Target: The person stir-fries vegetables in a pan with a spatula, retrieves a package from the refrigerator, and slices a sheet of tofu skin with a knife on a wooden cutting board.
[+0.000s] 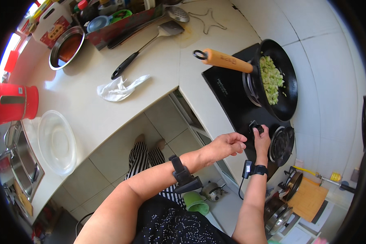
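Note:
My right hand (262,137) grips a black control knob (257,128) at the front of the black gas cooktop (224,88). Close by, my left hand (227,145) hovers over the counter edge, fingers loosely curled and nothing in them. A black wok (289,97) sits tilted in the picture on the far burner. Chopped pale-green vegetable pieces (271,80) lie in it, and its wooden handle (227,61) points towards the left counter. The nearer burner (282,146) has a dark pan support and carries no pan.
On the counter lie a spatula (146,45), a skimmer (177,14), a crumpled white tissue (120,88) and a clear plastic bowl (57,143). A steel bowl of dark liquid (67,48), a red kettle (15,102) and a sink (24,164) are leftward. A kettle (213,191) stands low down.

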The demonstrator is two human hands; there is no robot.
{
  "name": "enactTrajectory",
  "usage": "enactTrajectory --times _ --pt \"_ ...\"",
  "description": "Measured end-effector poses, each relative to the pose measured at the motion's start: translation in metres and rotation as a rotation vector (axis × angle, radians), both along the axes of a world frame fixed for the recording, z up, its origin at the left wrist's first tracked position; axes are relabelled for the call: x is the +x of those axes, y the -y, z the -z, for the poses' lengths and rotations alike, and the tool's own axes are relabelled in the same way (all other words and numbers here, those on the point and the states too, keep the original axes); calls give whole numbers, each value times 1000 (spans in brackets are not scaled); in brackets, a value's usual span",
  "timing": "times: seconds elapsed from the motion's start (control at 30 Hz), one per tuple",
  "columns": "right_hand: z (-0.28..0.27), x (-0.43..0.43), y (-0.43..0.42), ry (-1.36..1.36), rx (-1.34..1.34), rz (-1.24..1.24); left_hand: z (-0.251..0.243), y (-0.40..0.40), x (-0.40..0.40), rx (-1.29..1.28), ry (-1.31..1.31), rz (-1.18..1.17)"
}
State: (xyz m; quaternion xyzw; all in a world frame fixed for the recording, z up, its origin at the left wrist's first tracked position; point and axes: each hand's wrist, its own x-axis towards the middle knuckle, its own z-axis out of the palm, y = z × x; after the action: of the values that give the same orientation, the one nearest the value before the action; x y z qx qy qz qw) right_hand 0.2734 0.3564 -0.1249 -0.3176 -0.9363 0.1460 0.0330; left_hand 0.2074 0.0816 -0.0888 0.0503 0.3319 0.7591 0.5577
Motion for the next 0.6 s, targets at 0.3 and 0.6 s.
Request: enactTrajectory --times 0.3,0.6 --pt "6 -4 2 83 122 50 33 35 -25 88 29 -78" --pt "16 -6 11 13 171 133 47 27 -44 142 35 -46"
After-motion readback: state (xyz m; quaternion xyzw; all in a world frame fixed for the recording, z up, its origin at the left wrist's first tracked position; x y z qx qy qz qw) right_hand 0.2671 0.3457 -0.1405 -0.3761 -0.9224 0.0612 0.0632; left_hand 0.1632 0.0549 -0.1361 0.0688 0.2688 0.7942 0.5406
